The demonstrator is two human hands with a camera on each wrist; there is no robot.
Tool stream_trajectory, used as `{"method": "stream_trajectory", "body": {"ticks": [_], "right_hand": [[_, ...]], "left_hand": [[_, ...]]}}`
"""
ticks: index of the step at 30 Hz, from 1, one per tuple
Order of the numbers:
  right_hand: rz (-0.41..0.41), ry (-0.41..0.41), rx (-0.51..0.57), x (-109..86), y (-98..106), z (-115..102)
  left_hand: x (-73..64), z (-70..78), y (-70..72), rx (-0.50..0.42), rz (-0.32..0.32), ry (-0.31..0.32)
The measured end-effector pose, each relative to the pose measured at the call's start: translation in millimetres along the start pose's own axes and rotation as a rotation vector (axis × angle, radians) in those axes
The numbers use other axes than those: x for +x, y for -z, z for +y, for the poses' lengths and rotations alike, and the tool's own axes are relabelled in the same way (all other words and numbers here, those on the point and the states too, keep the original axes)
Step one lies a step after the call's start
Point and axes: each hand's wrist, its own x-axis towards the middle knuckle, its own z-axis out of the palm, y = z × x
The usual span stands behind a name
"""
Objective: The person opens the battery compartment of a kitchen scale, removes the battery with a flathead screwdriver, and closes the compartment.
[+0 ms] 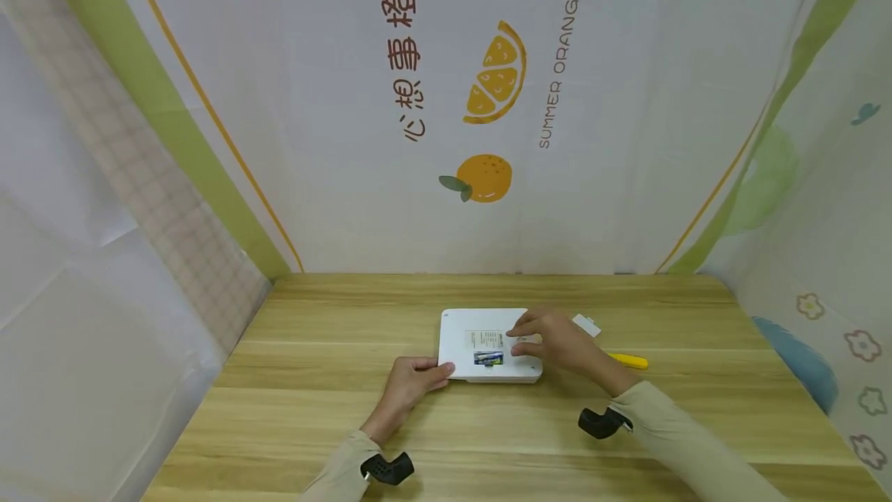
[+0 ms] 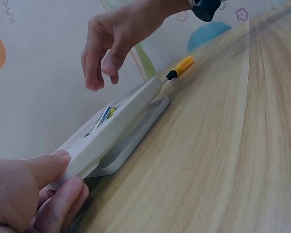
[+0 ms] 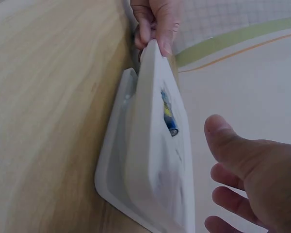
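Observation:
A flat white device (image 1: 456, 328) with rounded corners lies with its labelled back facing up; what kind of device it is I cannot tell. Blue-and-yellow batteries (image 1: 488, 359) sit in its open compartment, also seen in the right wrist view as a battery (image 3: 169, 114). My left hand (image 1: 416, 382) grips the device's near left corner, thumb on top and fingers beneath. Above its right part hovers my right hand (image 1: 557, 339), thumb and fingers spread apart and holding nothing. The left wrist view shows this right hand (image 2: 116, 43) apart from the surface.
A small white battery cover (image 1: 587, 324) lies on the wooden table (image 1: 334, 331) beyond the right hand. A screwdriver (image 2: 182, 67) with a yellow handle rests to the device's right, partly behind my right forearm in the head view. A printed curtain (image 1: 592, 200) hangs behind the table.

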Motion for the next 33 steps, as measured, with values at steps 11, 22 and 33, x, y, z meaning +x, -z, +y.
{"method": "stream_trajectory", "body": {"ticks": [11,22,33], "right_hand": [[-0.093,0.032,-0.003,16.8,-19.1,-6.3],[-0.127,0.078,-0.032,27.6,-20.9,-4.4],[-0.121,0.123,-0.041,25.9,-15.9,-4.6]], "left_hand": [[-2.4,-0.2,5.4,0.017,0.013,0.011],[1.5,0.6,3.6,0.010,0.015,0.001],[2.3,-1.0,0.0,0.004,0.001,0.007]]}}
